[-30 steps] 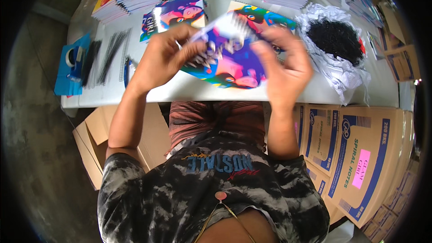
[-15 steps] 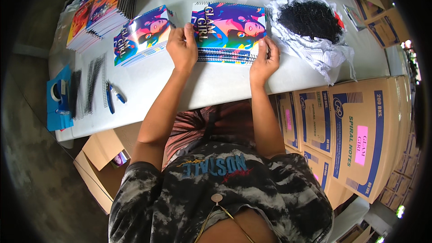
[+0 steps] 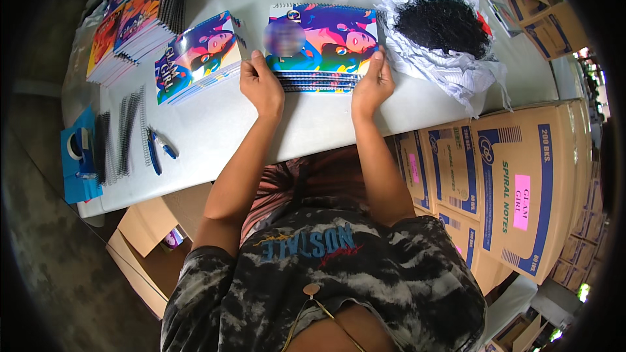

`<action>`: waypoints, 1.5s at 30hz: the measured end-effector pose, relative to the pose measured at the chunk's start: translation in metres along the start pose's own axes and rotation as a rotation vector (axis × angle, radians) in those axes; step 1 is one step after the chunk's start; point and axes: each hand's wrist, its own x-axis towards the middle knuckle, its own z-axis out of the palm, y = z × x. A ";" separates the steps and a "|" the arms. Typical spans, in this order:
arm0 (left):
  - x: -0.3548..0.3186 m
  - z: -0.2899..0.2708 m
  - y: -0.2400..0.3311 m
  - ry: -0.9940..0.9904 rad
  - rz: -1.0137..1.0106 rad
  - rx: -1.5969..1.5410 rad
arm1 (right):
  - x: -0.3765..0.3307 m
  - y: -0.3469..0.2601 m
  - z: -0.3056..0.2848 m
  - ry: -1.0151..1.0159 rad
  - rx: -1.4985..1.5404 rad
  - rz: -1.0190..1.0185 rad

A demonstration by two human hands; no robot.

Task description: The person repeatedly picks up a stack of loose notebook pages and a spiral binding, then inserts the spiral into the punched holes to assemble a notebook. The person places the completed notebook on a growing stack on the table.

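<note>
A stack of spiral notebooks with a colourful illustrated cover lies in front of me on the white table. Metal coils show along its far edge and its near edge. My left hand is closed at the near left corner, thumb up against the side. At the near right corner, my right hand grips the stack with its thumb on the top edge. The fingers under and behind both sides are partly hidden. Just left of this stack sits a second pile of notebooks with the same cover art.
Blue-handled pliers, loose wire coils and a blue tape dispenser lie at the left. Taller notebook piles stand behind. At right, a black tangled bundle rests on white cloth. Cardboard boxes stand beside the table.
Both hands have slid nearer to me along the sides of the stack, the left one from higher up. The whole view has shifted slightly.
</note>
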 end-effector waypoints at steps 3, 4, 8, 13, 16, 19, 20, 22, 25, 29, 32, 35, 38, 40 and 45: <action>0.005 0.005 0.002 -0.015 -0.024 -0.004 | 0.014 0.008 0.009 0.020 -0.010 -0.033; 0.005 0.005 0.003 -0.022 -0.041 -0.007 | 0.017 0.011 0.010 -0.003 -0.023 -0.026; 0.006 -0.008 -0.001 -0.002 0.181 0.097 | 0.019 0.019 0.010 -0.026 -0.018 -0.057; 0.058 -0.064 0.036 -0.045 0.921 0.607 | 0.020 0.017 0.000 0.030 -0.127 -0.239; 0.076 -0.124 0.012 -0.316 0.813 1.003 | 0.003 -0.011 0.001 0.115 -0.420 -0.636; 0.068 -0.156 0.031 -0.359 0.698 0.852 | -0.035 -0.033 0.002 -0.105 -0.207 -0.716; 0.057 -0.159 0.045 -0.250 0.507 0.760 | -0.055 -0.040 0.001 -0.331 -0.019 -0.450; 0.038 -0.169 0.069 -0.222 0.254 0.211 | -0.085 -0.059 0.009 -0.665 0.343 0.273; -0.011 -0.165 0.106 -0.281 -0.035 -0.608 | -0.103 -0.075 0.026 -0.849 0.820 1.003; -0.020 -0.180 0.100 -0.273 -0.038 -0.553 | -0.075 -0.075 0.024 -0.866 0.731 0.608; 0.061 -0.219 0.050 -0.030 0.262 0.205 | -0.050 -0.066 0.007 -1.079 0.248 0.119; 0.130 -0.264 -0.001 0.125 0.157 1.083 | -0.059 -0.048 0.005 -1.107 0.236 0.169; 0.160 -0.281 -0.005 -0.005 -0.024 1.184 | -0.063 -0.051 0.006 -1.054 0.239 0.123; 0.169 -0.278 0.001 -0.025 0.054 1.058 | -0.060 -0.055 0.005 -1.023 0.264 0.089; 0.114 -0.230 0.072 -0.449 0.152 0.170 | -0.053 -0.052 -0.007 -1.066 0.214 0.041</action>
